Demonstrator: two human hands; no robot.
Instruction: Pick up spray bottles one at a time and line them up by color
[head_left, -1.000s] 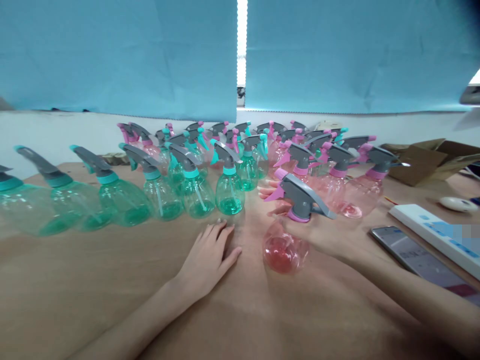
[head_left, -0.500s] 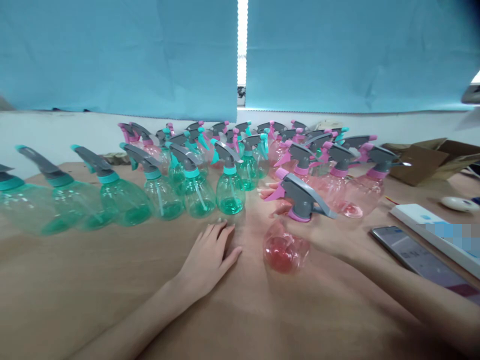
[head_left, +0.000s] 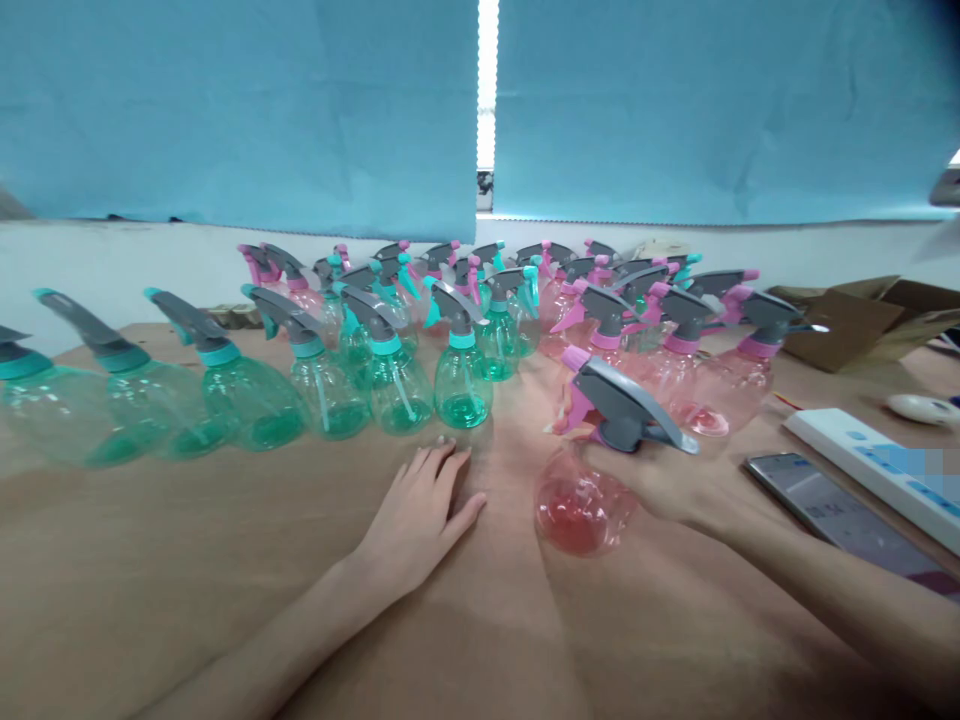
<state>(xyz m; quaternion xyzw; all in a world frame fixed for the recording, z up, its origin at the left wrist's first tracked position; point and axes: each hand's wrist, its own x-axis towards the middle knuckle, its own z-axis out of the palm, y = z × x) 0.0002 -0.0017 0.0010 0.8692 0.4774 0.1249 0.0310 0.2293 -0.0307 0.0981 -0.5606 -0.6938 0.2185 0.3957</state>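
My left hand [head_left: 420,505] lies flat on the table with its fingers stretched out, holding nothing. Just beyond its fingertips stands a green spray bottle [head_left: 463,385] with a grey head and turquoise collar. On the right, my right hand [head_left: 660,485] is round the neck of a pink spray bottle [head_left: 577,510], below its grey trigger head. That bottle has reddish liquid in it, and its pink nozzle points to the left and away. Its head and body hide most of my right fingers, though fingertips show near the pink trigger.
More green spray bottles [head_left: 251,410] form a row on the left. Several pink ones [head_left: 731,385] stand behind my right hand, with mixed colours farther back. On the right lie a phone [head_left: 817,510], a white power strip [head_left: 877,470], a mouse [head_left: 922,408] and an open cardboard box [head_left: 847,325].
The nearest pink spray bottle has shifted slightly right and towards me, its head turning a little. My right fingers have drawn in to its neck. My left hand stays put.
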